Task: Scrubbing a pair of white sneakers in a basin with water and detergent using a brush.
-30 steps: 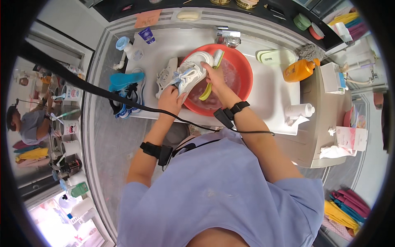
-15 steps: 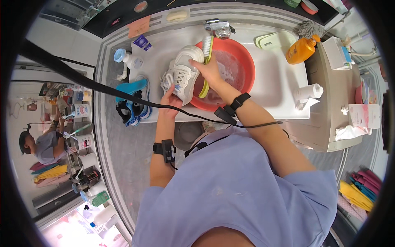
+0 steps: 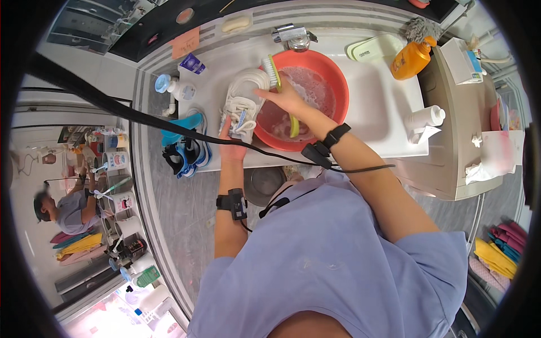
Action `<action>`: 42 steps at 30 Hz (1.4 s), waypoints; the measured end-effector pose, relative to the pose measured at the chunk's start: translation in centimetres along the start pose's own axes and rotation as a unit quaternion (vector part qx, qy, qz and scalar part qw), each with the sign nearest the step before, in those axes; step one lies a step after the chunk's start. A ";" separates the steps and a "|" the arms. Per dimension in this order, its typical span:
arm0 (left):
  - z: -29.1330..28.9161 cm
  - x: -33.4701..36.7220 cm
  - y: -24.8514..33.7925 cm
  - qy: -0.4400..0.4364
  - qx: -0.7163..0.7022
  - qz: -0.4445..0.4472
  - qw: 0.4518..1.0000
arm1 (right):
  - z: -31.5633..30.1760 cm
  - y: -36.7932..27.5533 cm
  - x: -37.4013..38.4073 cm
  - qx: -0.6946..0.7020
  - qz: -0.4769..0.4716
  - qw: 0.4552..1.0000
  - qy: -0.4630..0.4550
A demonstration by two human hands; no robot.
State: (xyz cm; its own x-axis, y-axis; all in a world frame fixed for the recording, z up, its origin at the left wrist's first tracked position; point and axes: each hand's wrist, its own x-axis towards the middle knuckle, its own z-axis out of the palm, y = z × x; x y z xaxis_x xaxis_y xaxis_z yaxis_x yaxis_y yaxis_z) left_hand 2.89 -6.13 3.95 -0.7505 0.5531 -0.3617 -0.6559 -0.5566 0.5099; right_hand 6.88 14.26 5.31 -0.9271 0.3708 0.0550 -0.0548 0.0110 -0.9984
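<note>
A white sneaker (image 3: 246,85) with white laces is held over the left rim of a red basin (image 3: 345,96), its toe pointing away from me. My left hand (image 3: 233,149) grips it at the heel end. My right hand (image 3: 286,97) is closed round a scrub brush (image 3: 294,126) with a yellow-green handle and white bristles. The bristle end stands beside the sneaker's toe, and the right thumb reaches onto the shoe's side. Sudsy water (image 3: 307,84) fills the basin under the right hand. Part of the brush handle is hidden by my fingers.
The basin sits in a white sink (image 3: 376,112) below a chrome faucet (image 3: 296,37). An orange pump bottle (image 3: 410,59) and a white bottle (image 3: 424,117) stand at right. Blue-black shoes (image 3: 189,155) lie left of the sink. A black cable (image 3: 174,130) crosses the view.
The sneaker has turned so its laces face up more. The brush has tilted, its bristle end moving left and its lower handle swinging right. Both hands keep their hold.
</note>
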 end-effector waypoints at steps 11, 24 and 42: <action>-5.4 -2.3 1.0 0.218 0.310 0.056 0.924 | -2.6 2.3 -8.5 -0.313 0.085 0.940 -0.103; -9.0 -0.7 -0.1 0.252 0.218 -0.063 0.941 | 1.2 5.2 -9.3 -0.356 0.181 0.908 -0.127; -10.6 -0.3 -1.6 0.308 0.284 -0.029 0.908 | 2.9 8.8 -4.1 -0.375 0.125 0.897 -0.199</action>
State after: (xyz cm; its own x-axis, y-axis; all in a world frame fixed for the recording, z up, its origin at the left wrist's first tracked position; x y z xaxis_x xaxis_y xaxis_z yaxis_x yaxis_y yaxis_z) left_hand 3.36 -12.00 -5.07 -0.7332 0.0215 -0.6797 -0.6800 -0.0324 0.7325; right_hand 9.09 10.14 -3.68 -0.9429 0.0900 -0.3206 0.2993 0.6512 -0.6974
